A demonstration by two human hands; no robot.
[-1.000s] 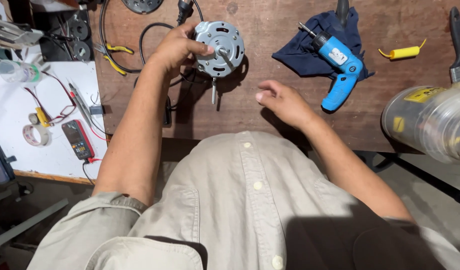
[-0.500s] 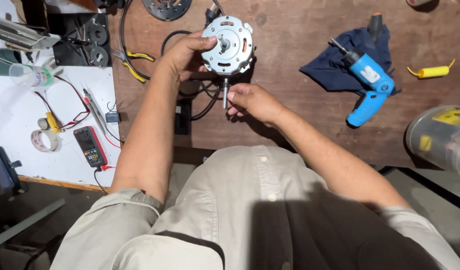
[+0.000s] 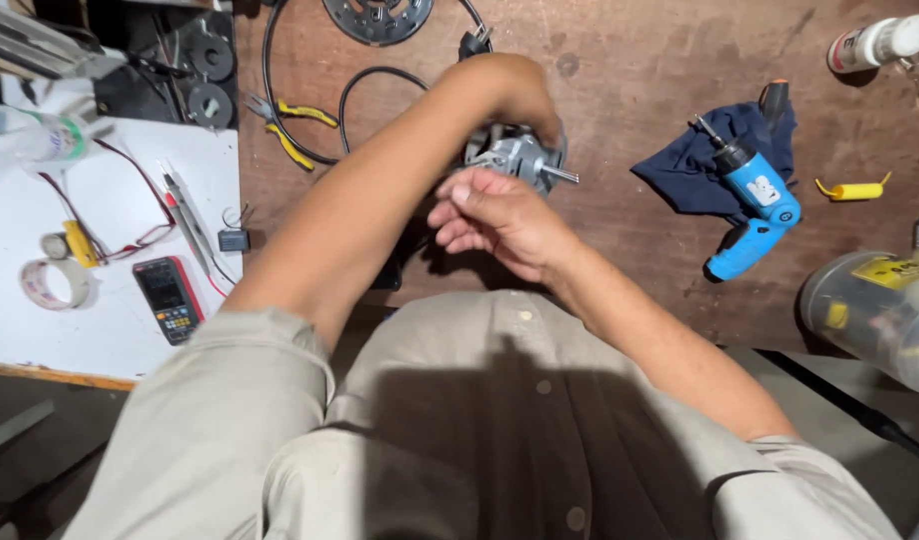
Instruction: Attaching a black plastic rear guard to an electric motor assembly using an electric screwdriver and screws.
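Head view, looking down over the person's chest at a brown wooden tabletop (image 3: 620, 230). The left hand (image 3: 515, 95) reaches across from the left and closes over the top of a small grey electric motor (image 3: 520, 158), gripping its housing; the motor sits above the tabletop near the centre of the view, with its thin metal shaft (image 3: 562, 175) pointing to the right. The right hand (image 3: 500, 220) lies just below and in front of the motor, fingers loosely curled and close to the housing; whether they touch or grip it cannot be told. A black cable (image 3: 350, 95) loops on the tabletop left of the motor, beside yellow-handled pliers (image 3: 290, 130). To the right, well apart from the hands, a blue cordless screwdriver (image 3: 755, 205) rests partly on a dark blue cloth (image 3: 685, 165), with a small yellow piece (image 3: 855, 189) beyond it and a white bottle (image 3: 880, 42) at the top right corner. A clear plastic jar (image 3: 875, 315) lies on its side at the right edge. On a white surface (image 3: 130, 330) at the left lie a handheld multimeter (image 3: 168, 298) with its probes (image 3: 185, 215), a roll of tape (image 3: 52, 282) and red leads (image 3: 130, 215).
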